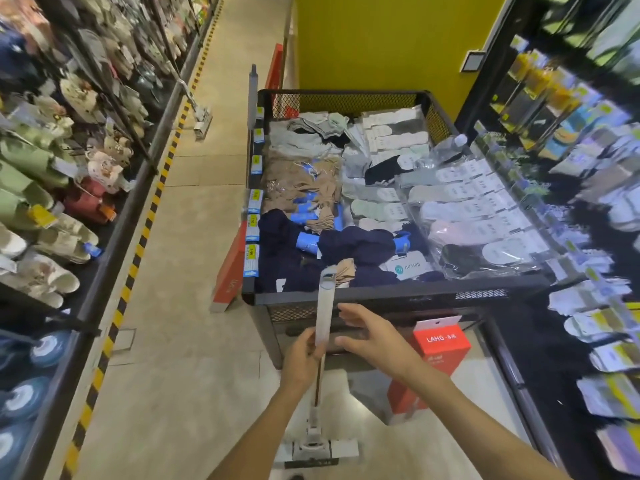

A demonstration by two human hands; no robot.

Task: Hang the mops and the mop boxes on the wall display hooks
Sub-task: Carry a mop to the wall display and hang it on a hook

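Note:
A white flat mop [325, 317] stands upright in front of me, its head [317, 448] on the floor tiles. My left hand [301, 358] grips the handle just below its wide grey grip. My right hand [374, 336] hovers beside the handle with fingers spread, apart from it. A red mop box [438, 355] marked LAHG stands on the floor under the bin's right corner. Another red box [231, 268] leans against the bin's left side. A second mop [195, 109] leans on the left shelf rail farther down the aisle, and a grey handle [252, 88] stands at the bin's far left corner.
A black mesh bin [381, 292] full of packed socks blocks the way ahead. Shelves of slippers [52, 188] line the left, sock racks [588, 209] the right. A yellow wall [381, 39] rises behind the bin. The tiled aisle [194, 237] runs along the left.

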